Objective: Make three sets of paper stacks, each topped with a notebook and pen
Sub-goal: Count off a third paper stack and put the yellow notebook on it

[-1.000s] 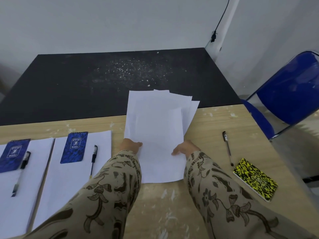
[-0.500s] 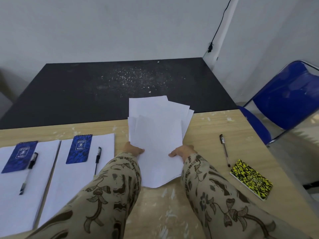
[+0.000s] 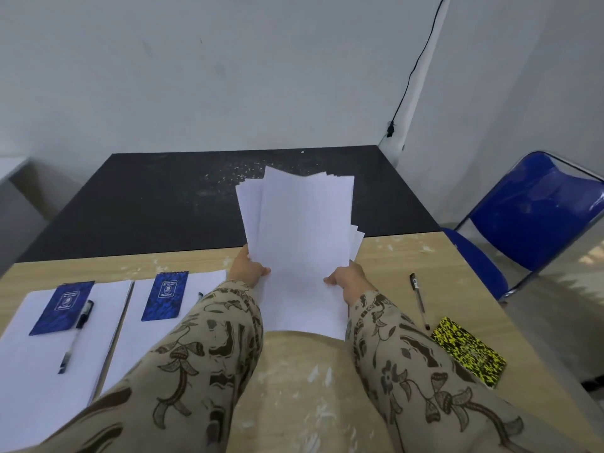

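My left hand (image 3: 246,268) and my right hand (image 3: 349,281) grip a loose, uneven bundle of white sheets (image 3: 300,237) by its two sides, tilted up off the wooden table (image 3: 294,387). On the left lie two white paper stacks (image 3: 29,380) (image 3: 130,348). Each carries a blue notebook (image 3: 62,307) (image 3: 166,295). A pen (image 3: 75,335) lies on the far-left stack; the second stack's pen is mostly hidden by my left sleeve. At the right, a black pen (image 3: 419,300) and a yellow-black notebook (image 3: 467,351) lie on the bare wood.
A black table (image 3: 147,204) with white specks butts against the far edge of the wooden one. A blue folding chair (image 3: 536,220) stands at the right, close to the table corner. A black cable (image 3: 415,67) runs down the wall corner.
The sheets lay flat on the table under both hands a second ago; now both hands have lifted and tilted them up, and the sheets are drawn closer together.
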